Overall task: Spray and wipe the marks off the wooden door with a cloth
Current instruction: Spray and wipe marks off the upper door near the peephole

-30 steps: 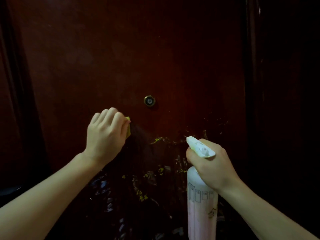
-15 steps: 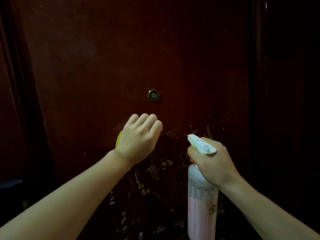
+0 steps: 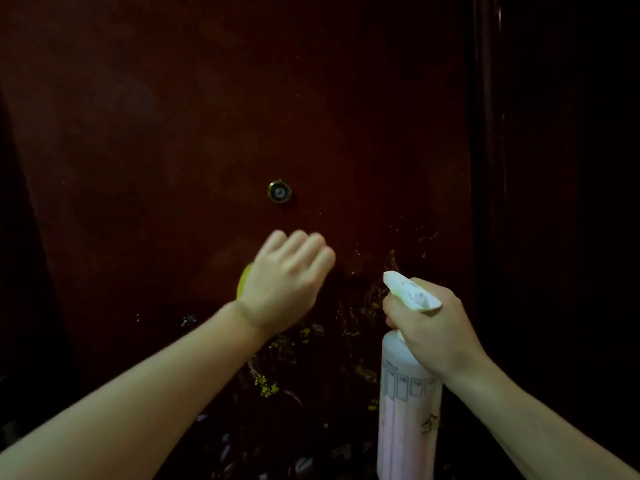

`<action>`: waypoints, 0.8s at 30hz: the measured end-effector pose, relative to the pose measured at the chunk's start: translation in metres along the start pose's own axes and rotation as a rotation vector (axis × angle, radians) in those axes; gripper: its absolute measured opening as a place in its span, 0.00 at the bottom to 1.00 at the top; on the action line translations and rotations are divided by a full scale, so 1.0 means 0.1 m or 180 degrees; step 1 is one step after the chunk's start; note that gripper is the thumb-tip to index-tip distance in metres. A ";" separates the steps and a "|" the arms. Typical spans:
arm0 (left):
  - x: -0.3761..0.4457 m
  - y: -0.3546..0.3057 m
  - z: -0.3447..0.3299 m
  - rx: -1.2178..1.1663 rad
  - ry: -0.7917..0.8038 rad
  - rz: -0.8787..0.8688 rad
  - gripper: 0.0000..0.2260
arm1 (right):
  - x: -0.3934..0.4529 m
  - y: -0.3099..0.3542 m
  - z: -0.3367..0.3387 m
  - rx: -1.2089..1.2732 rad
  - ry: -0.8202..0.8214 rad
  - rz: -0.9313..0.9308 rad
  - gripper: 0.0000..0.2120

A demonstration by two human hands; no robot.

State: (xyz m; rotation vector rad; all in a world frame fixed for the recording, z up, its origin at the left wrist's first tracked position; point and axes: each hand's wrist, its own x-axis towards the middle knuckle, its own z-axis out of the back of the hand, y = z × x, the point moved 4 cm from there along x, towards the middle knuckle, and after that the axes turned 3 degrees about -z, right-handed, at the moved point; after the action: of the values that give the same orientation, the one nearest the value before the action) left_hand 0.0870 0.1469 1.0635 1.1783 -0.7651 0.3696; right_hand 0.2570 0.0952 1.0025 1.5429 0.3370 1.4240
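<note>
1. Head view: wooden door (image 3: 207,116) filled nearly the whole frame, dark reddish-brown, dimly lit. Darker vertical strip, likely the frame edge (image 3: 485,133), ran down its right side.
2. Marks (image 3: 311,358) sat on the lower middle of the door, below both hands: a wet-looking smeared patch with yellowish flecks, one clump (image 3: 266,388) just under the left forearm. Smears reached up to the spray nozzle height on the right.
3. Spray bottle (image 3: 405,420) was at lower right, upright, pale translucent body with pinkish liquid, printed boxes near the shoulder. White trigger head (image 3: 412,292) pointed up-left toward the door, near the smears.
4. Right hand (image 3: 433,327) gripped the bottle at the neck, fingers curled round it under the trigger head. Whether a finger sat on the trigger, couldn't tell.
5. Left hand (image 3: 287,275) was against the door below and just right of the peephole, back of hand toward the camera, fingers bent and close together, slightly motion-blurred.
6. Cloth (image 3: 243,280), yellow-green, was under the left hand, pressed to the door; only a sliver showed at the hand's left edge. Exact grip on it was hidden.
7. Peephole (image 3: 279,191), brass-ringed, sat mid-door, apart from the hand and above it.
</note>
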 end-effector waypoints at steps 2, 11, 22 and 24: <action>-0.08 -0.14 -0.05 -0.0047 0.0137 -0.0243 0.05 | -0.01 -0.02 0.03 0.0015 0.0033 -0.0049 0.14; 0.46 0.22 0.04 0.0196 -0.0428 0.0361 0.08 | 0.03 -0.03 0.20 -0.0105 -0.0153 -0.0009 0.13; 0.76 0.00 -0.07 0.0045 -0.0327 0.0293 0.06 | 0.01 -0.12 0.38 -0.0059 -0.0049 -0.0038 0.13; 0.91 0.00 -0.08 0.0002 -0.0348 0.0580 0.06 | 0.01 -0.15 0.40 -0.0078 -0.0038 -0.0081 0.13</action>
State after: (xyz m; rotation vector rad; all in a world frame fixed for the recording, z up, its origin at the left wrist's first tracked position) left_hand 0.1532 0.1429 1.1265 1.1397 -0.9715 0.4590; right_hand 0.2983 0.0849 0.9982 1.5218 0.3297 1.3940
